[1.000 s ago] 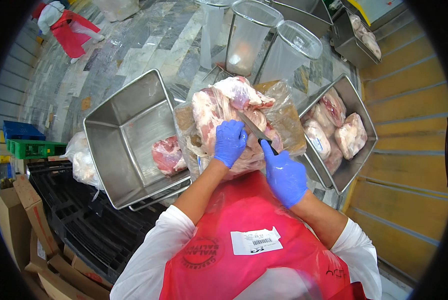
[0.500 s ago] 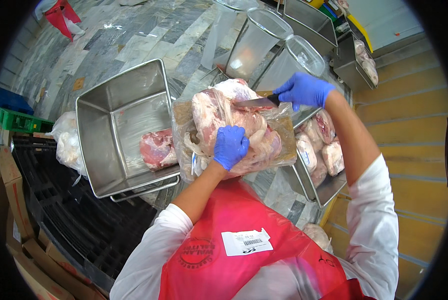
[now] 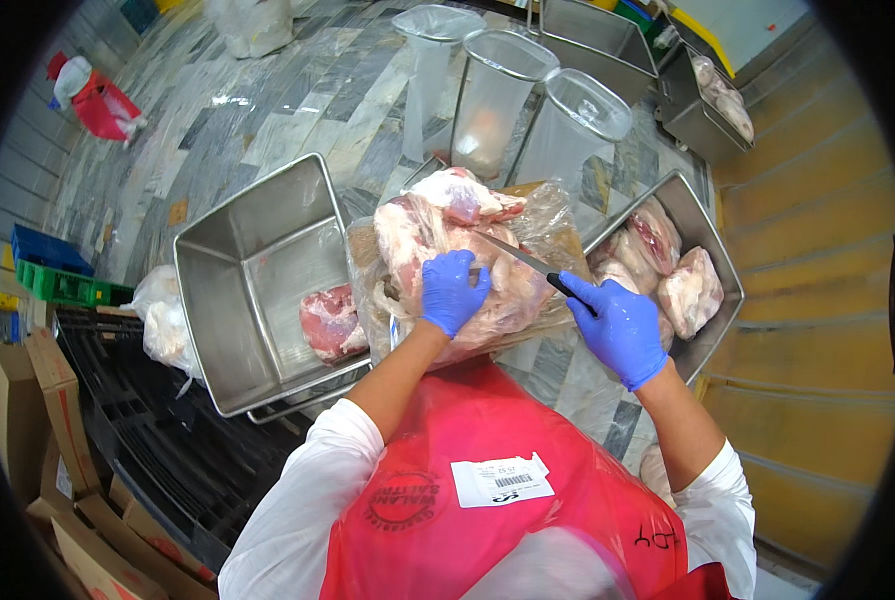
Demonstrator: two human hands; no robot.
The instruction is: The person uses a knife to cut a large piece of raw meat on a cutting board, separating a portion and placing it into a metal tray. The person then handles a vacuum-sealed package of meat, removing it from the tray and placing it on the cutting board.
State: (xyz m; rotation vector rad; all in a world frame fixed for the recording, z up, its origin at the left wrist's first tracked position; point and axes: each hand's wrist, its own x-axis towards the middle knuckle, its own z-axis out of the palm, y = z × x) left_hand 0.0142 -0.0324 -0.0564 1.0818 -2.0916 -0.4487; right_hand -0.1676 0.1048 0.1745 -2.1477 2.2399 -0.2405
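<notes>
Left hand (image 3: pixel 454 292) is pressing down raw meat (image 3: pixel 448 250), fingers spread flat; right hand (image 3: pixel 616 325), fingers clamped on a knife (image 3: pixel 528 265), is slicing from three o'clock, likely needing a steady draw.

A marbled stone worktop (image 3: pixel 298 110) carried two steel tubs, the left tub (image 3: pixel 253 275) with one meat piece (image 3: pixel 330 322), the right tub (image 3: pixel 713 255) with several. Between them lay a plastic-covered cutting board (image 3: pixel 558 225) under a large meat cut (image 3: pixel 448 250). Three bag-lined containers (image 3: pixel 498 95) stood behind.
</notes>
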